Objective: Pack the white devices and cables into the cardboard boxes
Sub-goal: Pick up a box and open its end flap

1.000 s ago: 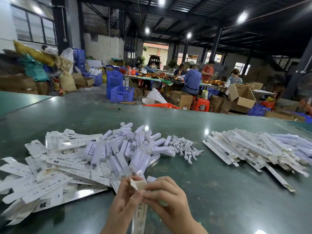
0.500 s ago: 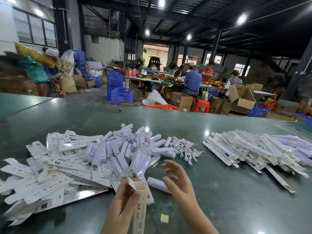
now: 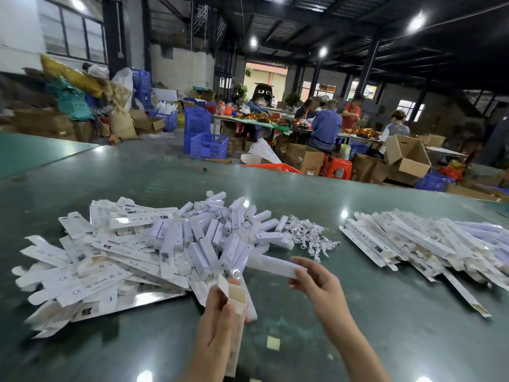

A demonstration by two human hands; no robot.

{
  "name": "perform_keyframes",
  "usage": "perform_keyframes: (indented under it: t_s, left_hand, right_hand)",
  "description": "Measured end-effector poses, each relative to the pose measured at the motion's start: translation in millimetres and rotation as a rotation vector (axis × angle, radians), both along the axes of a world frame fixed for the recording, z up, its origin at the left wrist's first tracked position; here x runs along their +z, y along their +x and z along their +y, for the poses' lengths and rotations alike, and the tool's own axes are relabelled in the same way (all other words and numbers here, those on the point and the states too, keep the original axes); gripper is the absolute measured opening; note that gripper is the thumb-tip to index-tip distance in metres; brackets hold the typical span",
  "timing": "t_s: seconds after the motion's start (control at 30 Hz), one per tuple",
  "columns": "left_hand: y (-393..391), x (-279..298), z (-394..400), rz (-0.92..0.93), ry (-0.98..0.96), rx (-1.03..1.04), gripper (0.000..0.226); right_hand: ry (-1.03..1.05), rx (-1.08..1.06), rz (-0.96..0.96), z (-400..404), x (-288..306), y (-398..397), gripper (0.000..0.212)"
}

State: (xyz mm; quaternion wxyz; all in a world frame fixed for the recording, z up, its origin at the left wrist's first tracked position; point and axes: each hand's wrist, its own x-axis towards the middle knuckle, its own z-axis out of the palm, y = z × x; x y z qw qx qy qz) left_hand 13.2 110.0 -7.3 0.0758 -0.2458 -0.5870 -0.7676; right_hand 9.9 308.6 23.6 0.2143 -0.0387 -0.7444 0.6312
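My left hand [image 3: 217, 326] grips a long narrow cardboard box [image 3: 236, 299] upright, its open end with a raised flap facing up. My right hand [image 3: 316, 285] pinches one white device [image 3: 272, 265] by its right end and holds it level just above the table, up and right of the box mouth. A heap of white devices [image 3: 220, 235] lies behind the hands. Flat unfolded boxes [image 3: 82, 271] spread to its left. A small pile of coiled white cables [image 3: 308, 235] sits right of the devices.
Several filled narrow boxes [image 3: 429, 241] lie heaped at the right on the green table [image 3: 385, 312]. A small yellow paper scrap [image 3: 273, 342] lies between my forearms. Beyond the table's far edge are blue crates [image 3: 208, 146], cartons and seated people at another table.
My right hand left the box flap, reached forward to the heap and picked up one white device. My left hand kept hold of the opened box.
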Motion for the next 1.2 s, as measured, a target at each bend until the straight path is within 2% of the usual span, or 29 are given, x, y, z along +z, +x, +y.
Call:
perform_keyframes:
  t_s: [0.07,0.13,0.2,0.27,0.33,0.43,0.53,0.7,0.83,0.93,1.0,1.07,1.2]
  left_hand:
    - [-0.6,3.4,1.9,0.019,0.011,-0.014,0.027]
    - [-1.9,5.8,2.6,-0.023,0.026,-0.036,0.032]
    - [-1.8,5.6,2.4,-0.047,0.048,-0.046,0.034]
    - [-1.4,7.1,2.8,-0.061,0.045,-0.033,0.034]
    - [-0.8,7.4,3.9,-0.053,0.045,-0.023,0.034]
    - [-1.2,6.8,4.7,-0.056,0.055,-0.016,0.048]
    - [-2.6,6.7,2.7,-0.067,0.036,0.012,0.040]
    - [0.0,8.5,2.7,-0.105,0.050,0.003,0.031]
    - [4.3,13.1,3.0,-0.121,0.092,-0.029,0.026]
    - [2.9,9.9,4.7,-0.095,0.103,-0.037,0.031]
    - [3.3,10.4,6.4,-0.101,0.094,-0.030,0.030]
    - [3.9,12.6,6.8,-0.081,0.064,-0.007,0.031]
    - [8.8,16.2,7.0,-0.052,0.005,0.000,0.030]
  right_hand:
    - [-0.054,0.016,0.091,-2.1,13.9,8.4,0.019]
    - [-0.121,0.001,0.167,-4.6,22.8,16.9,0.014]
    - [-0.229,-0.021,0.214,-6.6,27.6,23.7,0.021]
    - [-0.341,-0.034,0.251,-6.4,28.6,27.1,0.017]
    - [-0.420,-0.027,0.263,-6.7,26.1,29.1,0.015]
    - [-0.459,-0.041,0.233,-7.4,19.5,31.2,0.018]
    - [-0.436,-0.033,0.209,-9.5,19.3,35.5,0.013]
    - [-0.065,0.043,0.232,-19.0,48.8,45.4,0.013]
    - [0.344,0.118,0.184,-24.5,76.6,49.5,0.031]
    - [0.572,0.168,0.169,-28.2,94.6,49.3,0.020]
    - [0.803,0.170,0.215,-31.6,106.7,47.8,0.012]
    - [1.027,0.178,0.254,-36.5,119.2,45.7,0.023]
    - [1.308,0.255,0.230,-53.5,140.1,37.1,0.032]
